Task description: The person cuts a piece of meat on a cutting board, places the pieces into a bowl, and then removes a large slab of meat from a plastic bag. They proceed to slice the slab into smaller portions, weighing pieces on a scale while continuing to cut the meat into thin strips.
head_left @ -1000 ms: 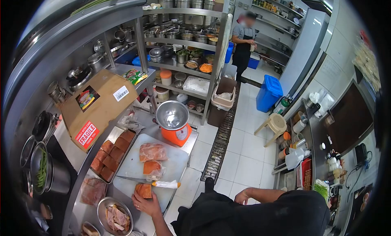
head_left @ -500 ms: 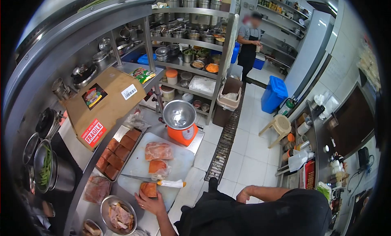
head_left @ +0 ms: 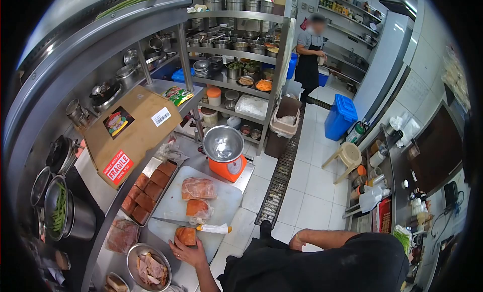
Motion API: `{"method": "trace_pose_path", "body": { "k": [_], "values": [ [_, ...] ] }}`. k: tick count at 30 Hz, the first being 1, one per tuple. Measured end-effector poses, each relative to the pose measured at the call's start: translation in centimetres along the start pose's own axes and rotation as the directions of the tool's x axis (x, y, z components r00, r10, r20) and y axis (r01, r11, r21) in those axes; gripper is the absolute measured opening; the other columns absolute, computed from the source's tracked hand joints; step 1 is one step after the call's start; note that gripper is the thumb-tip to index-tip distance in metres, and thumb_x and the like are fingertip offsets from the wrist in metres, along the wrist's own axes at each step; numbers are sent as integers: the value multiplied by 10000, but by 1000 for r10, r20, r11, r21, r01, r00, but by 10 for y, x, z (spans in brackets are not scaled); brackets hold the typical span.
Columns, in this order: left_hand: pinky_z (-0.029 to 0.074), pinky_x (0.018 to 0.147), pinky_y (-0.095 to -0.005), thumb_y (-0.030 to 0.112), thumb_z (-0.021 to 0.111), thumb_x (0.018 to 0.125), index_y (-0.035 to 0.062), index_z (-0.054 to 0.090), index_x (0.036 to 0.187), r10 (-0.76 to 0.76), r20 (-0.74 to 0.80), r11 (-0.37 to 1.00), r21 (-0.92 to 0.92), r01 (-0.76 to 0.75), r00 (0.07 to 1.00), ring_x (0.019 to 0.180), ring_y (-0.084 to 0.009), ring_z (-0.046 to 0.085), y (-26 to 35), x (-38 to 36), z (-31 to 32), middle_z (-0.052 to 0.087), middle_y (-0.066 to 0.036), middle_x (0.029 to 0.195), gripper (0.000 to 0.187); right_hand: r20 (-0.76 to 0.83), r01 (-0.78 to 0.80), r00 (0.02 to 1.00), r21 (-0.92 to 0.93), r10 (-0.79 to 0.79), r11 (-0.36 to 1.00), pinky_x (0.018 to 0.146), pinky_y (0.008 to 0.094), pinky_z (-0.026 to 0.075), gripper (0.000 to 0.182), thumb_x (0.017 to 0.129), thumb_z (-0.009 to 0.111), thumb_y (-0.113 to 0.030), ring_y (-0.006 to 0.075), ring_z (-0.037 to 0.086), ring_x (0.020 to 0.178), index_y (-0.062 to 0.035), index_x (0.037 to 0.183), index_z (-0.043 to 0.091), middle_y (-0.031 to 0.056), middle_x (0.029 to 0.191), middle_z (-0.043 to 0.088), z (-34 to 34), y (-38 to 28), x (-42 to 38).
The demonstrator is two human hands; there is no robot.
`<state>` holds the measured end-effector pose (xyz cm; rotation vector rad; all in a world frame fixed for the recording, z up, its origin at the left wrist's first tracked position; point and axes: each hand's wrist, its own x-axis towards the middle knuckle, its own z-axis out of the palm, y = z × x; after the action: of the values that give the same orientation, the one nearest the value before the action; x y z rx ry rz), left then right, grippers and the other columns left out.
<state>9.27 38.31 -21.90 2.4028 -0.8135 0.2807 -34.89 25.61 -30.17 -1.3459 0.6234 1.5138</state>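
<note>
My left hand [head_left: 188,252] holds a small block of meat [head_left: 185,235] with orange-brown skin on the near white cutting board [head_left: 209,245], fingers on one side and thumb on the other. Just beyond it lies a knife [head_left: 214,228] with a white and yellow handle. Two more meat pieces, a larger one [head_left: 198,188] and a smaller one [head_left: 196,209], rest on the far board [head_left: 229,194], partly in clear plastic. My right hand [head_left: 298,239] is bent in close to my dark clothing, away from the boards; its fingers are mostly hidden.
A metal tray [head_left: 144,221] of meat blocks, a wrapped meat slab [head_left: 122,235] and a bowl of meat scraps [head_left: 169,276] flank the boards. An orange scale [head_left: 229,168] carries a steel bowl [head_left: 224,142]. Another person [head_left: 310,55] stands beyond the shelving. A floor drain [head_left: 274,191] runs alongside.
The whole view has shifted slightly. My left hand stays around the block of meat, and the knife and other meat pieces keep their places on the boards.
</note>
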Motion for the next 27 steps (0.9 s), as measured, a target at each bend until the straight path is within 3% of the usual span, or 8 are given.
{"method": "trace_pose_path", "body": {
  "k": [4, 6, 11, 13, 16, 19, 23, 27],
  "values": [
    [341, 1160, -613, 407, 828, 788, 99, 416, 1558, 6, -4, 1000, -4, -6, 1000, 1425, -469, 425, 0, -1, 0, 334, -227, 1637, 926, 48, 55, 998, -106, -50, 993, 907, 567, 553, 611, 813, 783, -299, 315, 612, 1217, -184, 1399, 654, 90, 1438, 623, -5, 4, 5],
    [346, 1155, -612, 408, 827, 791, 97, 420, 1556, 9, -3, 1000, -9, -9, 1000, 1423, -470, 427, -1, -1, 0, 336, -228, 1637, 920, 120, 168, 983, -264, -141, 950, 890, 573, 554, 584, 819, 766, -298, 325, 629, 1178, -170, 1379, 663, 111, 1403, 640, -12, 4, 8],
    [351, 1152, -608, 411, 823, 800, 93, 423, 1555, 7, 4, 1000, -4, -7, 1000, 1419, -471, 431, -1, -2, 1, 337, -224, 1639, 912, -100, 123, 984, -200, -146, 972, 796, 477, 576, 365, 870, 692, -203, 257, 694, 967, -31, 1187, 751, 100, 1157, 750, -8, -16, -12],
    [351, 1152, -609, 413, 822, 803, 93, 421, 1557, -3, 13, 1000, -3, 3, 1000, 1422, -469, 427, -1, -1, 0, 336, -220, 1640, 911, -139, 212, 953, -325, -268, 922, 785, 469, 562, 350, 856, 685, -191, 263, 700, 924, 2, 1133, 773, 124, 1109, 769, -21, 19, 65],
    [349, 1153, -611, 419, 820, 805, 93, 421, 1558, 7, 8, 1000, -10, -7, 1000, 1429, -468, 417, 0, -1, -1, 334, -216, 1642, 913, -187, 140, 946, -497, -263, 857, 773, 487, 539, 363, 866, 649, -218, 261, 695, 884, 8, 1118, 779, 137, 1103, 770, -38, 5, 75],
    [347, 1154, -614, 421, 819, 804, 94, 417, 1561, -4, 19, 1000, -14, 4, 1000, 1436, -467, 409, -1, -2, 0, 331, -216, 1643, 917, -334, 99, 902, -453, -272, 886, 821, 486, 557, 383, 891, 617, -260, 297, 720, 941, -7, 1129, 780, 168, 1110, 770, -43, -20, 41],
    [347, 1155, -616, 425, 817, 804, 96, 410, 1569, 20, 9, 999, -27, -20, 1000, 1437, -469, 407, -3, -2, 1, 325, -220, 1648, 927, -641, -37, 728, -393, -245, 919, 920, 489, 570, 384, 914, 594, -269, 362, 721, 1091, -48, 1184, 753, 195, 1187, 753, -50, -109, -86],
    [345, 1158, -618, 427, 820, 797, 96, 403, 1578, 7, 32, 999, -36, -6, 999, 1448, -474, 397, 1, -1, -2, 331, -246, 1639, 945, -792, 51, 480, -405, -378, 913, 916, 509, 570, 309, 943, 596, -272, 385, 710, 1087, -60, 1142, 700, 180, 1141, 734, -60, -171, -142]
  ]
}}
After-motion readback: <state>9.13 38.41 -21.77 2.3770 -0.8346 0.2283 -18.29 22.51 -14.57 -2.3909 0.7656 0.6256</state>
